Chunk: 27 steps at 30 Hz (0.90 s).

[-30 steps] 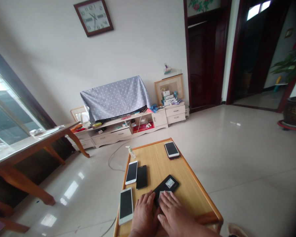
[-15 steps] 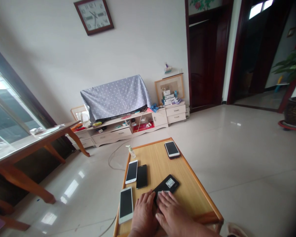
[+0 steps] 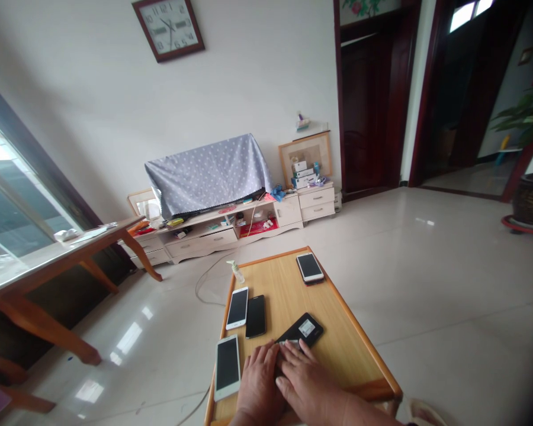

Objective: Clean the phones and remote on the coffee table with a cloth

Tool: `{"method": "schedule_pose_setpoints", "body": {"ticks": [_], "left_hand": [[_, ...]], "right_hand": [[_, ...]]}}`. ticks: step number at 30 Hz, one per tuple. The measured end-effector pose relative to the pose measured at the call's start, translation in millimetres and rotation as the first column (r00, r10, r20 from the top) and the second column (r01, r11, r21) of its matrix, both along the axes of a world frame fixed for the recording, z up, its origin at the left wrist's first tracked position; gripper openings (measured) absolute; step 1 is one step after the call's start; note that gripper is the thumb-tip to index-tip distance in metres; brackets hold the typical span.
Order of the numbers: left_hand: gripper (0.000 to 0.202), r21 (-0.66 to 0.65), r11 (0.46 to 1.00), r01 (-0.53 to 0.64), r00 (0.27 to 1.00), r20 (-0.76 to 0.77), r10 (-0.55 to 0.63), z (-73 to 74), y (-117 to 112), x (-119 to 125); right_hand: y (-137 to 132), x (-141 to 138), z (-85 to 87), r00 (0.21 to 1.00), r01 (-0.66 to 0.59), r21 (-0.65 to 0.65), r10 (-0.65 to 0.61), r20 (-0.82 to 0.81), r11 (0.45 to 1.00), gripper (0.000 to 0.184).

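Note:
My left hand [image 3: 260, 384] and my right hand [image 3: 308, 384] lie side by side at the near end of a low wooden table [image 3: 284, 284], both on the lower end of a black phone [image 3: 299, 332]. The phone lies face down with a white label on its back. A small white piece [image 3: 291, 342] shows under my right fingers. Left of my hands lie a white phone [image 3: 227, 367], a second white phone [image 3: 237, 307] and a black phone [image 3: 256, 316]. A phone in a dark case [image 3: 310, 267] and a pump bottle [image 3: 236, 271] stand farther off.
A thin cable [image 3: 208, 284] curves over the tiled floor beside the low table. A wooden table with a glass top [image 3: 48, 254] stands to the left. A cream TV cabinet [image 3: 231, 234] lines the far wall, below a draped cloth.
My right fingers have shifted slightly left and now cover more of the small white piece. The view has tilted a little; the phones on the table have not moved.

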<state>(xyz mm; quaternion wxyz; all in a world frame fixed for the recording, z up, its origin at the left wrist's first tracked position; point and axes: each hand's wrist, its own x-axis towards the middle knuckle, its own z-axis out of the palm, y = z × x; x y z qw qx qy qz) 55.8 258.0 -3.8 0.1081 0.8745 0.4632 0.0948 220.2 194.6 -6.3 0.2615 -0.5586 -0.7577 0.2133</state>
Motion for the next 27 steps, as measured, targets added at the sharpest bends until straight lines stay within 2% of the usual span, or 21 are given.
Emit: {"method": "schedule_pose_setpoints", "body": {"ticks": [6,12,15,19,22,27], "left_hand": [[0.058,-0.005,1.0,-0.002,1.0,0.014,0.002,-1.8,0,-3],[0.079,-0.032,0.998,-0.054,0.998,-0.021,0.053,-15.6,4,-5],[0.081,-0.027,0.998,-0.062,0.998,-0.017,0.061,-20.3,5,-6],[0.076,-0.01,0.999,-0.052,0.998,0.025,0.052,-21.5,4,-7],[0.08,-0.006,0.999,-0.04,0.999,0.03,0.04,-23.6,5,-9],[0.09,0.023,1.0,-0.016,1.0,0.018,0.016,-31.4,8,-12]], "right_hand": [[0,7,9.5,0.99,0.139,0.065,-0.141,0.021,0.988,0.045],[-4,-8,4.6,0.998,0.053,0.073,-0.056,0.034,0.996,0.045],[1,-12,3.3,0.999,0.043,0.08,-0.044,0.018,0.996,0.044],[10,-10,0.7,0.994,0.105,0.046,-0.107,0.033,0.993,0.051],[10,-11,1.1,0.997,0.055,0.029,-0.056,0.05,0.998,0.055],[3,-16,11.3,0.999,0.003,0.066,-0.005,0.038,0.998,0.048]]}}
